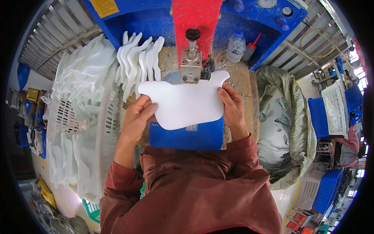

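Observation:
A flat white shaped piece (185, 102) lies over the worn work surface (240, 80) under the metal press head (191, 64) of a blue and red machine (194, 15). My left hand (137, 117) grips its left edge. Its right edge is held by my right hand (232, 105). The piece's far edge reaches under the press head. A blue panel (187, 136) sits just below the piece, toward my body.
A white basket (87, 117) on my left holds several stacked white pieces, and more stand upright (138, 62) beside the press. A grey-green sack (288, 128) of white scraps is on my right. A clear bottle (235, 46) and a red-capped bottle (251, 46) stand behind the press.

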`<action>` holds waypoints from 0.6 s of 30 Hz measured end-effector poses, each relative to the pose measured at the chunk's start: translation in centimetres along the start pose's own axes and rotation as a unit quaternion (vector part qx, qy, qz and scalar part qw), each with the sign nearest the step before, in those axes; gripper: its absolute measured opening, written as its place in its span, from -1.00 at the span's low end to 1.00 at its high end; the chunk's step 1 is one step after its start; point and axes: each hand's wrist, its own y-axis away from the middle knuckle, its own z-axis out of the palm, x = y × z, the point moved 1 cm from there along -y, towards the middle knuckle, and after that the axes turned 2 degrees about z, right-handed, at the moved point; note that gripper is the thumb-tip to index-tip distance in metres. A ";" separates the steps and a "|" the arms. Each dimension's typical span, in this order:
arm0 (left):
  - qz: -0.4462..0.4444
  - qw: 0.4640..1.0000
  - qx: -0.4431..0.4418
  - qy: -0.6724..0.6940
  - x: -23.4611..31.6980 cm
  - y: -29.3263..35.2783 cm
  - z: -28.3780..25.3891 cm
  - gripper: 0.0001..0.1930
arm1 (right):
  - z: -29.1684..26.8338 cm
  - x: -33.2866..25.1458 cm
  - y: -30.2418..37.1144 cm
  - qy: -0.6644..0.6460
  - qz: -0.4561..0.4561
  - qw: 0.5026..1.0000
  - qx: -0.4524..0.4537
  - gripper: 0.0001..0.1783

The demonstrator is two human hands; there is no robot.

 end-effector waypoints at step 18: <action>0.022 0.998 0.030 0.044 -0.3 -3.6 -2.3 -0.59 | 1.3 0.0 -2.8 -0.030 0.009 0.999 -0.012 -0.65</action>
